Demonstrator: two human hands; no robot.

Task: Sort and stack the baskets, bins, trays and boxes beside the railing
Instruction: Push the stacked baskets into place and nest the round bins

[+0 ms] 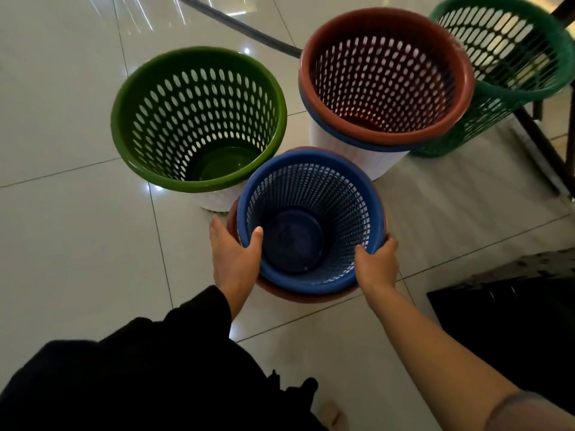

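While both hands clasp the blue basket (311,219), left hand (235,256) thumb hooked inside rim, right hand (378,262) likewise

The teal basket (510,66) is cut by the right edge. A reddish basket (292,295) shows only its rim under the blue basket (311,219). The left hand (235,259) hides its fingers there.

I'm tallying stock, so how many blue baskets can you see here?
2. One small blue basket held by both hands, nested in a red one. One blue rim under the big red basket behind it. More may be hidden inside stacks.
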